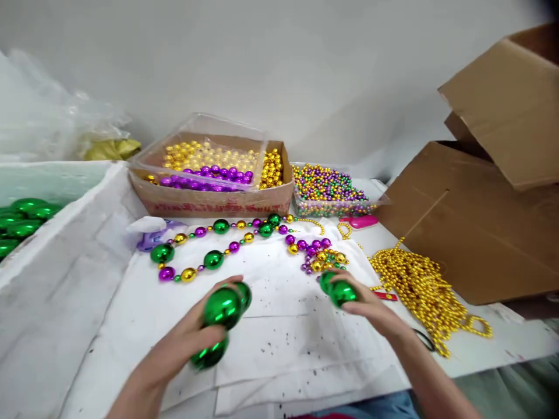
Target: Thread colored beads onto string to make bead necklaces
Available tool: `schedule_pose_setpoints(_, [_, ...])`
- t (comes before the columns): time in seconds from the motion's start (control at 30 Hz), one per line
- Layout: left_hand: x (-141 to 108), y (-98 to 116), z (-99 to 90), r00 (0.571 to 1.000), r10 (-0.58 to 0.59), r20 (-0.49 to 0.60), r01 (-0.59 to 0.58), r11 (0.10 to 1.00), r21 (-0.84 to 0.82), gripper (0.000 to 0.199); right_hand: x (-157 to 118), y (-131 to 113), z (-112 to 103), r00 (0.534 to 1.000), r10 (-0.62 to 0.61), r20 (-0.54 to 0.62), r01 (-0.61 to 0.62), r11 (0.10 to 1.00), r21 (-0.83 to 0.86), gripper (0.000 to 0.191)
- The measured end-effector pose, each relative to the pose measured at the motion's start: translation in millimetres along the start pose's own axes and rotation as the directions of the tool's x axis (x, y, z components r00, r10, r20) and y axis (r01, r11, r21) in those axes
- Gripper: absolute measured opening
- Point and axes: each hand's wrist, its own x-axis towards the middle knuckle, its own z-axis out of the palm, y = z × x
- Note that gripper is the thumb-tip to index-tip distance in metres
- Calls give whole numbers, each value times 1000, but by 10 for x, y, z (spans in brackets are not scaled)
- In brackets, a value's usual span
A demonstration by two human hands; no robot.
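My left hand (192, 337) is closed around several large shiny green balls (222, 308), held over the white cloth (271, 326). On the right, my right hand (367, 299) grips two green balls (343, 293) near a small heap of loose purple, gold and green beads (318, 255). Behind both hands lies a strung bead garland (213, 259) of green, purple and gold balls, bent into a long loop. A thin chain of small gold beads (312, 222) runs from its right end.
A cardboard box (218, 203) holds gold and purple beads under a tilted clear lid. Beside it stands a clear tub (332, 189) of small mixed beads. Gold bead strands (414, 291) lie before a large carton (471, 227). At left, a white-lined bin (87, 233) contains green balls.
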Motion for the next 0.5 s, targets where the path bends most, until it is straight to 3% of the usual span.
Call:
schedule_pose_setpoints(0.03, [47, -7, 126, 998, 13, 60, -17, 998, 59, 56, 29, -22, 126, 999, -30, 44, 37, 983, -178, 48])
schedule_pose_setpoints(0.1, [249, -37, 419, 988, 32, 148, -63, 975, 211, 68, 146, -46, 374, 983, -112, 145, 168, 867, -468, 55])
schedule_pose_setpoints(0.2, [639, -98, 827, 991, 31, 129, -80, 916, 393, 75, 347, -2, 562, 939, -204, 278, 342, 648, -680, 55])
schedule_pose_setpoints(0.33, [958, -178, 1060, 997, -42, 57, 11, 891, 453, 78, 599, 197, 416, 901, -248, 357, 434, 462, -774, 54])
schedule_pose_setpoints(0.5, [942, -261, 1248, 996, -24, -81, 63, 856, 513, 80, 785, 455, 174, 885, -223, 410, 466, 384, -797, 81])
